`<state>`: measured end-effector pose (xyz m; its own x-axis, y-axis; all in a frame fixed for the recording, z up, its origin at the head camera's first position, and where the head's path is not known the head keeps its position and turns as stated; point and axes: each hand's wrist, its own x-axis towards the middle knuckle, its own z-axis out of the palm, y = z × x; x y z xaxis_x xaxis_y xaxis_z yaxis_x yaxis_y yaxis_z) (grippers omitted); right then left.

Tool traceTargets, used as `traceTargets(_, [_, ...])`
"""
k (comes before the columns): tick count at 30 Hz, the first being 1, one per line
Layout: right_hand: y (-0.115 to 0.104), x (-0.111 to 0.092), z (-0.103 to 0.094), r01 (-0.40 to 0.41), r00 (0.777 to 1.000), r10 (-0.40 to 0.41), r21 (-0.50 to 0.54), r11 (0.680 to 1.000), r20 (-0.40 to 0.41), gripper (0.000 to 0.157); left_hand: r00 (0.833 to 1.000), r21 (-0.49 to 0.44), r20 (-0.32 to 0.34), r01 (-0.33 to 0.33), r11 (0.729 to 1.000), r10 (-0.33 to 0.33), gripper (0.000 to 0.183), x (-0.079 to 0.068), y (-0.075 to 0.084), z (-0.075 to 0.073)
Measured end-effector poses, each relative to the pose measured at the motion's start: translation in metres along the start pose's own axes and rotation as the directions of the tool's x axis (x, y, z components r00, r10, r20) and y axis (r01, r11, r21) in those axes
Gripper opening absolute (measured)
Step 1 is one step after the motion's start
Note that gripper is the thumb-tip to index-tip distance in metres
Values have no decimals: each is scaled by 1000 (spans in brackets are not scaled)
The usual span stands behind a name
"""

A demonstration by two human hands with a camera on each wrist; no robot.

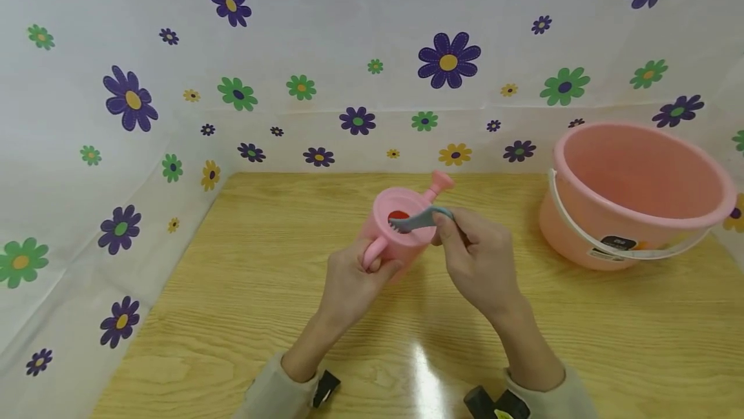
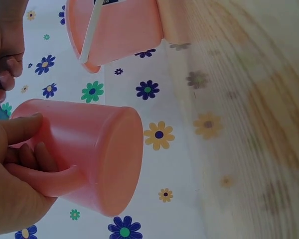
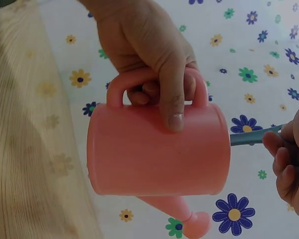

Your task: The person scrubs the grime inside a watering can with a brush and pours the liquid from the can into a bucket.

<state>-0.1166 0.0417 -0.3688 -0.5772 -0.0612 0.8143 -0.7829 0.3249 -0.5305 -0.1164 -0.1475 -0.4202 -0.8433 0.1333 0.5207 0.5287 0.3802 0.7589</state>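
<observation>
A pink toy watering can (image 1: 401,248) is held off the table, its open top tilted up toward the head camera. My left hand (image 1: 354,277) grips it by the side handle, fingers curled through the loop and thumb against the wall. Inside the opening something red (image 1: 398,216) shows, its kind hidden. Between thumb and fingers my right hand (image 1: 482,257) pinches the handle of a blue-grey toy rake (image 1: 415,220). The rake's toothed end reaches over the can's opening. In the right wrist view the rake's handle (image 3: 254,136) sticks out past the can's rim.
A large pink bucket (image 1: 633,212) with a white handle stands at the right of the wood-grain table (image 1: 261,264). Behind and to the left hangs a white flower-printed cloth (image 1: 378,31).
</observation>
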Motion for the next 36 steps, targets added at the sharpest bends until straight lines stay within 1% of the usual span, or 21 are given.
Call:
traceTargets(2, [0,0,1,-23,1000,23,14,1000,2,15,1000,-1,-4,-13,1000,13,47,0,-1,0])
traceTargets(5, [1,0,2,-35,999,35,6,999,6,13,1000,7,-11,-23,1000,23,48,0,-1,-1])
traceTargets(8, [1,-1,4,-10,1000,10,-59,998,-2,12,999,19,-21,-24,1000,25,48,0,-1,-1])
traceTargets(10, [1,-1,4,1,1000,-1,-78,997,0,11,999,26,-25,-23,999,24,48,0,-1,-1])
traceTargets(12, [1,-2,3,-2,1000,0,-109,994,-19,10,999,37,-26,-33,999,34,48,-1,-1,-1])
traceTargets(17, [1,-2,-2,-69,996,64,-83,994,-67,10,999,48,-21,-38,998,39,50,0,0,-1])
traceTargets(19, [2,-1,-3,-65,995,59,-80,995,-81,10,999,45,-15,-35,998,36,49,0,0,-1])
traceTargets(24, [5,2,1,-15,994,3,-104,994,-112,8,1000,20,12,-15,1000,15,48,1,4,-1])
traceTargets(25, [6,4,2,-17,993,3,-110,994,-119,8,1000,14,15,-10,1000,10,48,1,4,-1])
traceTargets(28, [9,11,4,-54,990,38,-110,993,-138,10,1000,25,21,-5,1000,5,48,2,5,1])
traceTargets(31, [13,25,3,-105,986,93,-80,991,-140,15,1000,47,18,1,999,-2,46,2,3,2])
traceTargets(34, [17,42,2,-146,983,141,-37,989,-114,20,1000,41,16,26,999,-27,42,1,0,1])
traceTargets(36, [18,51,0,-169,983,166,-28,985,-75,22,998,21,19,53,998,-54,40,0,-1,1])
